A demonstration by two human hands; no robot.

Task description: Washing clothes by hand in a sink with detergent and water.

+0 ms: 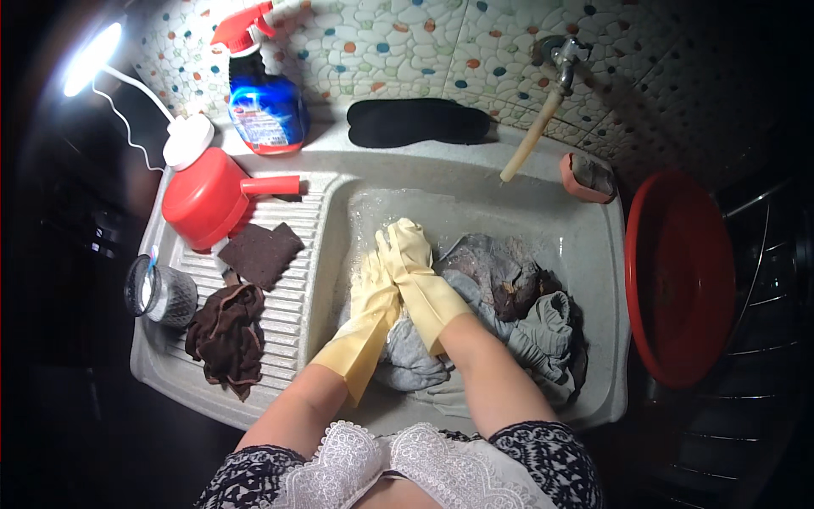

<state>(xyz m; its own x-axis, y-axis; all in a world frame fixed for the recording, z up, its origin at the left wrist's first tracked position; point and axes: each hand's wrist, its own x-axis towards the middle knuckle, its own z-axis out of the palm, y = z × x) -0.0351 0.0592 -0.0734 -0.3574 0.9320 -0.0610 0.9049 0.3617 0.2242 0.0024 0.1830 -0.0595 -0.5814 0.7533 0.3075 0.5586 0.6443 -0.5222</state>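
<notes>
Both my hands wear pale yellow rubber gloves and are together in the sink basin (pixel 483 203), side by side and touching. My left hand (pixel 374 280) lies palm down with its fingers stretched forward among suds. My right hand (pixel 407 245) is a little farther forward, its fingers curled down. What is under either palm is hidden. A wet light grey cloth (pixel 410 362) bunches beneath my wrists. To the right of my right hand lie a dark grey-brown wet cloth (pixel 486 264) and a grey-green garment (pixel 547 334) with a gathered edge, both heaped in the basin.
On the ribbed drainboard (pixel 286 331) are a red dipper (pixel 206 197), a brown scouring pad (pixel 262 254), a brown cloth (pixel 227 334) and a mesh cup (pixel 168 296). A spray bottle (pixel 267 111), lamp (pixel 189 140), black pad (pixel 416 123), faucet hose (pixel 533 137) and pink soap dish (pixel 588 178) line the back. A red basin (pixel 683 280) stands right.
</notes>
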